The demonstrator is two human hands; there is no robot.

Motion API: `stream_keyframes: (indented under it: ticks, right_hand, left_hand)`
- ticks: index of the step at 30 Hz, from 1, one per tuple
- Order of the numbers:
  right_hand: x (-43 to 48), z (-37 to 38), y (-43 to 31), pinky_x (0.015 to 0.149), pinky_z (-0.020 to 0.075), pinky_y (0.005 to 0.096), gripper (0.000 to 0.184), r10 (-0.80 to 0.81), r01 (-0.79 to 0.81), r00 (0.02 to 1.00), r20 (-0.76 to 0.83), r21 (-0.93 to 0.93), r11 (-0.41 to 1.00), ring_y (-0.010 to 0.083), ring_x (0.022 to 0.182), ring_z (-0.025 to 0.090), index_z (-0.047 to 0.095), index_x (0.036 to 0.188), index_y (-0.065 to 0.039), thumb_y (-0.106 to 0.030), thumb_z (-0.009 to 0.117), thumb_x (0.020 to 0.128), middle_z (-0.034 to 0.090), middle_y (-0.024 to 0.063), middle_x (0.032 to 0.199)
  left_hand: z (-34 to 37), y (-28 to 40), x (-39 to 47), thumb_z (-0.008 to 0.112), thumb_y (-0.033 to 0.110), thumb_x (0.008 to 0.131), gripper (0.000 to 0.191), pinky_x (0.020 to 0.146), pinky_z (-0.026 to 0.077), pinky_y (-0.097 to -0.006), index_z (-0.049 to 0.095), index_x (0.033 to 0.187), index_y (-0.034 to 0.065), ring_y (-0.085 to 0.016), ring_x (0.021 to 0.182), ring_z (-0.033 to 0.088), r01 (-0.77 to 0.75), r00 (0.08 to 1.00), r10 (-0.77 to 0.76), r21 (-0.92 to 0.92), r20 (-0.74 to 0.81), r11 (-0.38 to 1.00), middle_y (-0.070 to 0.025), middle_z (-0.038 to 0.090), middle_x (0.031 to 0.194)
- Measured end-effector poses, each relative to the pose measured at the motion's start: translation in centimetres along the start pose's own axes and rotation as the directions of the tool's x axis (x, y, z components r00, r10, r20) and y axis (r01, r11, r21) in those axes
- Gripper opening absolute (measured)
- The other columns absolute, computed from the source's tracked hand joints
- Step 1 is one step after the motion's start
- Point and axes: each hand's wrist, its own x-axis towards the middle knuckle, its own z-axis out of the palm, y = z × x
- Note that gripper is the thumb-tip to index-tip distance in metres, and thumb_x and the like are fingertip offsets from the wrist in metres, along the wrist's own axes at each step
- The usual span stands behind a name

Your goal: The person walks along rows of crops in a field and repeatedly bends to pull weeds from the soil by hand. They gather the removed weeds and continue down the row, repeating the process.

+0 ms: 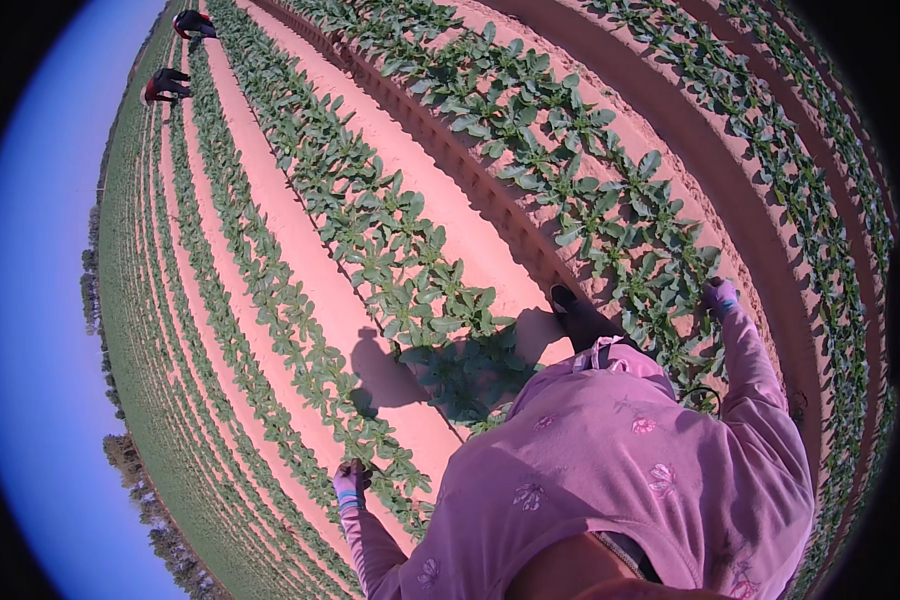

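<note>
My left hand (351, 480), in a work glove with a dark palm side, is out at the lower left beside the leafy green crop plants (390, 442). Its fingers look curled, but whether they hold anything is too small to tell. On the other side, my right hand (718, 292), gloved the same way, is at the edge of a row of broad-leaved plants (645, 255). Leaves lie close to its fingers, and I cannot tell whether it grips one. Between the hands is my pink flowered top (607, 457). One dark shoe (562, 298) stands in the furrow ahead.
Planted rows (375, 217) run away over sandy soil, split by a deep furrow (465, 165) and a wider furrow (690, 135) to the right. Two people (168, 85) (193, 24) bend over rows far off. Trees (172, 547) line the field's edge. A thin dark loop (701, 391) shows by my right side.
</note>
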Motion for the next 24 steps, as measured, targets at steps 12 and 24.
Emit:
stream_keyframes:
  ticks: [12, 24]
  right_hand:
    - [6.8, -1.2, -10.7, 0.039, 0.0391, 0.031, 0.018, -0.081, 0.084, 0.996, 0.024, -0.198, 0.977, 0.0171, 0.047, 0.057, 0.058, 0.082, -0.009, -0.025, 0.052, 0.087, 0.058, 0.0036, 0.061]
    - [6.5, 7.6, -17.0, 0.041, 0.0441, 0.0367, 0.019, 0.058, -0.047, 0.99, 0.128, -0.089, 0.995, 0.0212, 0.05, 0.061, 0.061, 0.093, -0.004, -0.018, 0.06, 0.081, 0.062, 0.0083, 0.066]
  left_hand:
    - [3.1, -10.4, 1.3, 0.063, 0.024, 0.087, 0.025, 0.054, 0.053, -0.0345, 0.061, 0.104, 0.0051, -0.02, 0.067, 0.065, 0.449, 0.837, -0.481, 0.174, 0.26, 0.876, -0.0082, 0.064, 0.081]
    - [6.0, -3.9, 9.1, 0.061, 0.023, 0.088, 0.021, 0.052, 0.05, -0.0344, 0.06, 0.101, 0.0074, -0.021, 0.063, 0.062, 0.416, 0.903, -0.385, -0.163, 0.189, 0.895, -0.0067, 0.059, 0.075]
